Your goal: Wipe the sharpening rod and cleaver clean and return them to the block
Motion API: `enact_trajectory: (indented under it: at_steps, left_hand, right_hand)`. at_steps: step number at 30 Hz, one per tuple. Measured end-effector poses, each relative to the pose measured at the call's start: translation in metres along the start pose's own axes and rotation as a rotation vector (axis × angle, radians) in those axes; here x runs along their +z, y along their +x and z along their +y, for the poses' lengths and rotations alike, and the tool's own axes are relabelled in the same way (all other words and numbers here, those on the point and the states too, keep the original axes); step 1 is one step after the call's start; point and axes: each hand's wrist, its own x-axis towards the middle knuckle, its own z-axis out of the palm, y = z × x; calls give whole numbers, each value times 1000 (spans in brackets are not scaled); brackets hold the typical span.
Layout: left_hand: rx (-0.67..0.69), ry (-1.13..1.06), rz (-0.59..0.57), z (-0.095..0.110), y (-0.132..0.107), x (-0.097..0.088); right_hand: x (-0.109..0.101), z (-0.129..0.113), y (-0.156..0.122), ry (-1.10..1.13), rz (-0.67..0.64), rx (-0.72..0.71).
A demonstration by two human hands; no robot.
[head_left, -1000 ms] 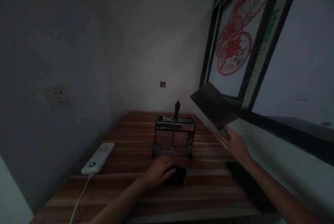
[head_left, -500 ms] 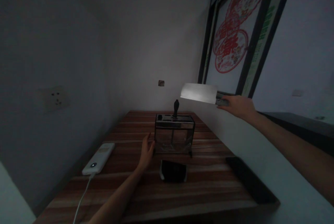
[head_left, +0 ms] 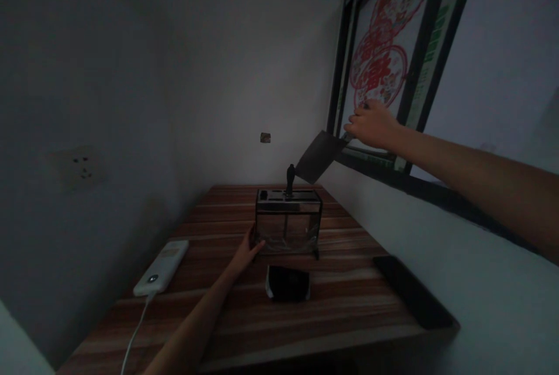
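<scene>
My right hand is raised at the right, closed around the handle of a cleaver. The broad blade slants down to the left, its lower end close behind and right of a black knife handle. That handle stands upright out of a clear-sided knife block with a dark frame and slotted top. My left hand grips the block's lower left edge, thumb across the front and fingers at the side, partly hidden. The knife's blade shows dimly through the clear front.
A small black object with pale edges lies before the block. On the left of the wooden table is a white power bank with a cable. A dark flat slab lies along the right edge. Walls and a window border the table.
My right hand has moved up and left, tipping the cleaver from nearly level to blade-down near the block. My left hand has closed onto the block's left edge.
</scene>
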Motion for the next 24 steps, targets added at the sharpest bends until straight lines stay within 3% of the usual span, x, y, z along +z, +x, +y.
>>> enact_trajectory:
  at_steps: [14,24]
  left_hand:
    - [-59,-70,-21,-8,3,-1]
    - [-84,-41,-26,-6,1,-1]
  right_hand:
    - [17,-13,36,-27,169,-125]
    - [3,-11,29,-10,164,-169]
